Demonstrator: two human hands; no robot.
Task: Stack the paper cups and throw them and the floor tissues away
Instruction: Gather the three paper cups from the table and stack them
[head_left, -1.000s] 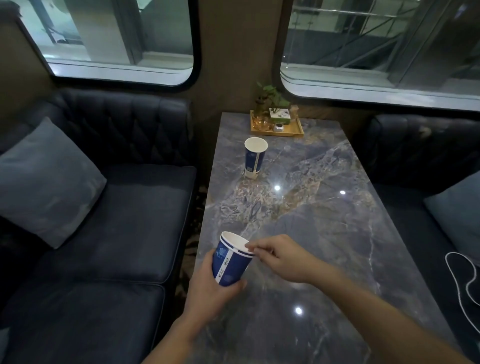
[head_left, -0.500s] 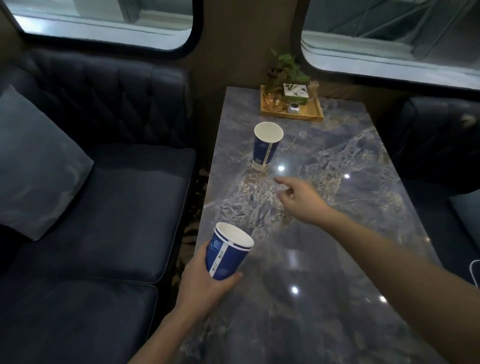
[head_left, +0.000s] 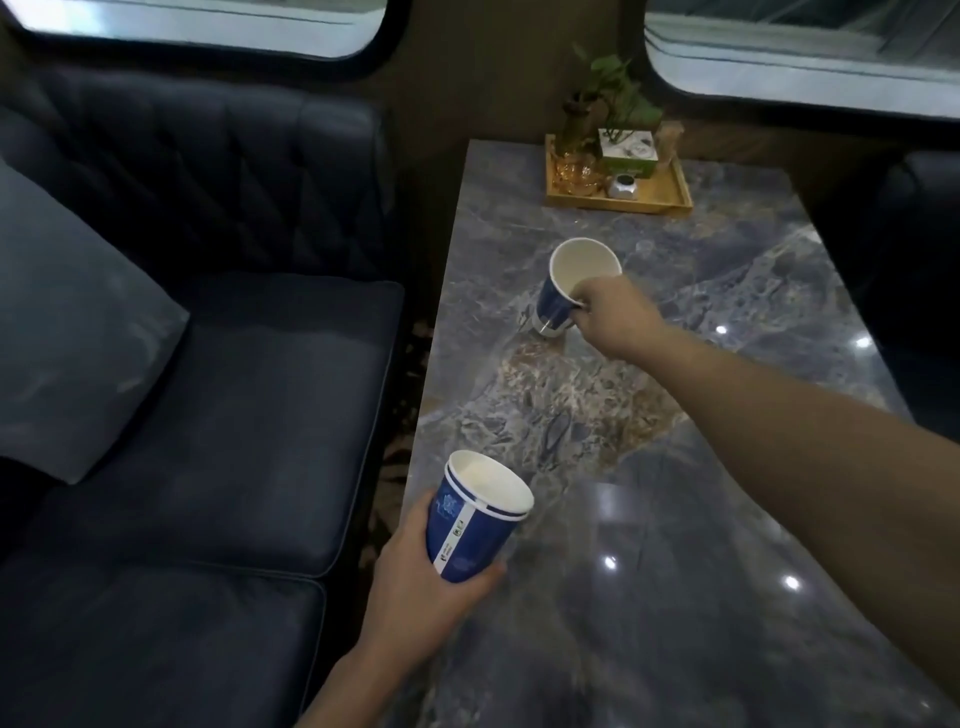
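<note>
The left hand (head_left: 415, 587) holds the nested paper cups (head_left: 475, 519) at the near left edge of the marble table (head_left: 701, 597); two rims show one just above the other, so at least two cups sit one inside the other, and the fingers are wrapped around the blue wall. The right hand (head_left: 613, 317) reaches across the table to the single paper cup (head_left: 574, 283), which is tilted with its mouth toward the camera. Its fingers are closed on the rim and the side of this cup; whether the bottom touches the table or not, I cannot tell.

I judge that the stacking step is in hand: the last loose cup is being collected. The next move calls for bringing it back and pushing it straight into the held stack. No floor tissues and no bin are visible here. A wooden tray (head_left: 654, 200) with a small plant stands at the far end, well apart.
</note>
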